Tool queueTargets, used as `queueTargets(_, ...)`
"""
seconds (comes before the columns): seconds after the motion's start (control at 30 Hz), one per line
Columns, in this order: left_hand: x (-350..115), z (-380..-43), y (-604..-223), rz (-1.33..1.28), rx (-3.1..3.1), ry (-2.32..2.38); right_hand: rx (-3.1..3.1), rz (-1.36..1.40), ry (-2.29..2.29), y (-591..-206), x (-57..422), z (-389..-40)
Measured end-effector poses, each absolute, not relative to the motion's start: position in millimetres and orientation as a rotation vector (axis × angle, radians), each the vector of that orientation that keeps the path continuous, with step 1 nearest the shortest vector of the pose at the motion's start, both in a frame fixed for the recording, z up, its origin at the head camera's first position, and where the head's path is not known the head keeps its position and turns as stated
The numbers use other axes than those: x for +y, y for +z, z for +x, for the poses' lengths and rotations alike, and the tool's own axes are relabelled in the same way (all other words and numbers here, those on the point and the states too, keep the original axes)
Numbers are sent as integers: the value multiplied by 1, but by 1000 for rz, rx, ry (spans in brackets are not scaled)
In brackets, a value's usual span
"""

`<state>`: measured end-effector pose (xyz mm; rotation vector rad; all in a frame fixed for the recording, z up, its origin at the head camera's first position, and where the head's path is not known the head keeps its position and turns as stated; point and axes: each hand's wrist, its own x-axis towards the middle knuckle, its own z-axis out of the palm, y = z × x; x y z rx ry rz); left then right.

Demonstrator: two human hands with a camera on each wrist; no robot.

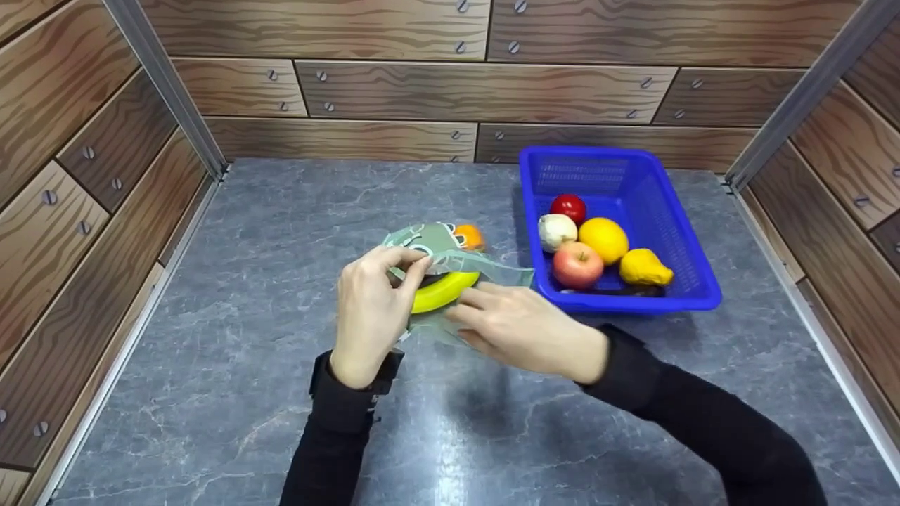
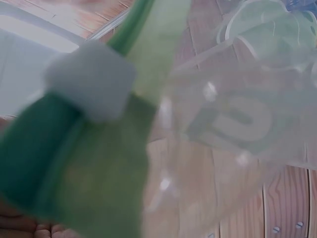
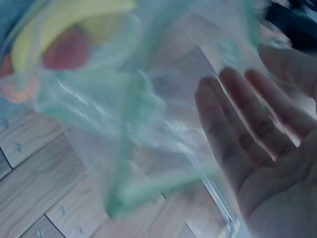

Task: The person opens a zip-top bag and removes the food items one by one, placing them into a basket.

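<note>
While the right hand, fingers loosely bent, looks free of any hold, the left hand pinches the clear, green-edged zip bag. Between them, within the bag's outline, lies the banana, its long axis slanting away rightward, the right fingertips nearer. Beyond sits an orange; rightward, the blue basket.

The left hand pinches; the right hand is loosely curved.
</note>
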<state>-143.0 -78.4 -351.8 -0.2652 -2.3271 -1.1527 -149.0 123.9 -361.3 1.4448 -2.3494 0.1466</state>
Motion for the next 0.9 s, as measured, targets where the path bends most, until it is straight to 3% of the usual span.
queueTargets(0.5,-79,-144,-350,-265,-2323,-1150,-2801,1338,-246,-424,75,-214)
queueTargets(0.9,-77,-146,-353,-296,-2339,-1166,-2035,1240,-645,-471,67,-247)
